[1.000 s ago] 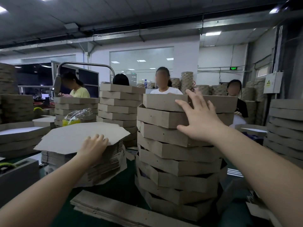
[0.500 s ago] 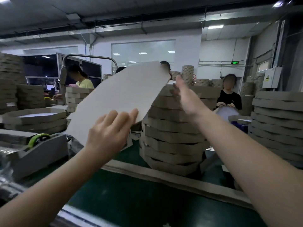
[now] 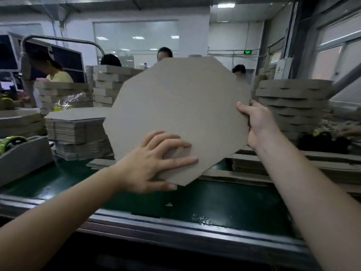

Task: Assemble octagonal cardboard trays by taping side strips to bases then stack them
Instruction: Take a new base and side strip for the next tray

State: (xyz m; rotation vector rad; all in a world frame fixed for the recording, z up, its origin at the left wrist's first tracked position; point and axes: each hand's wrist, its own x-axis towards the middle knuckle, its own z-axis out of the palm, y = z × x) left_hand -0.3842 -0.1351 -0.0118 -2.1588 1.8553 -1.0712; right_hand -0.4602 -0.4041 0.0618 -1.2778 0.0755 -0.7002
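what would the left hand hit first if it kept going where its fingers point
The left hand points rightward across the octagonal base; it would likely meet the right hand gripping the base's right edge, though depth is unclear.

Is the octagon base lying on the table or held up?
Held up and tilted. The left hand and right hand hold the base above the green table.

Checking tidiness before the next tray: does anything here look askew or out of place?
The tray stack on the right is uneven, layers twisted out of line. A crumpled shiny scrap lies on the green table. The held base looks undamaged.
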